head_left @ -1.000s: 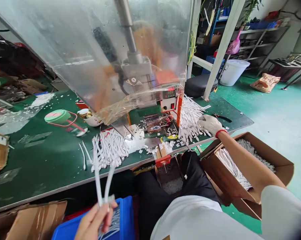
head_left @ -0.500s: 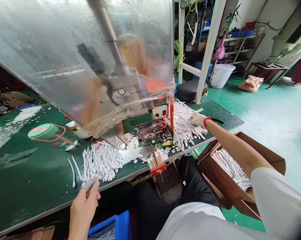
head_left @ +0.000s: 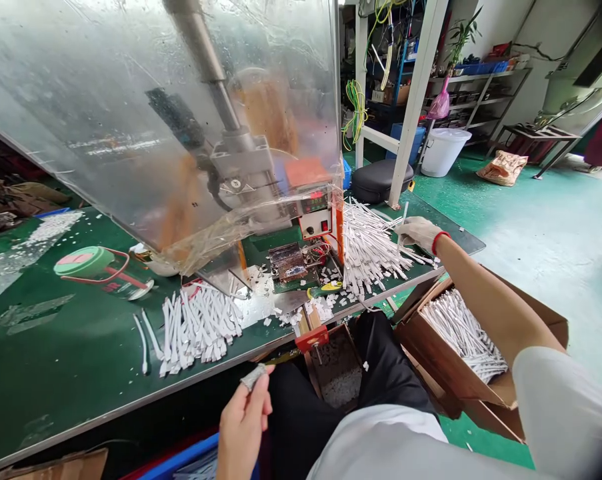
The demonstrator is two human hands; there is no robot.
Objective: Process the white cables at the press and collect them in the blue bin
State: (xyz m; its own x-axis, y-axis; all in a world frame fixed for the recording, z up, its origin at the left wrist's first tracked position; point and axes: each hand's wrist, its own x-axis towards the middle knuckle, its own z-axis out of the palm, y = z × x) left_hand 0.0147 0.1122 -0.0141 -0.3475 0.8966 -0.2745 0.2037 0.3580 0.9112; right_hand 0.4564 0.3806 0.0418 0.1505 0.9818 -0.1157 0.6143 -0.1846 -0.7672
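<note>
Green bench [head_left: 81, 347]: white strips [head_left: 365, 250] heaped; gloved R hand [head_left: 418, 233], fingers together, on them; L hand's [head_left: 241, 427] fingers pinch grey bit [head_left: 254, 377].

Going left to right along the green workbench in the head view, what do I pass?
Green round object with red cord, white strip pile, circuit board, second white strip pile, gloved right hand.

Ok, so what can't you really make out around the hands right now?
In the head view:
Small grey piece in the left hand: fingers cover part of it, and it is too small to identify.
Grey metal press head: blurred by the scratched clear plastic sheet in front.
Blue plastic crate: cut off by the bottom edge.
</note>
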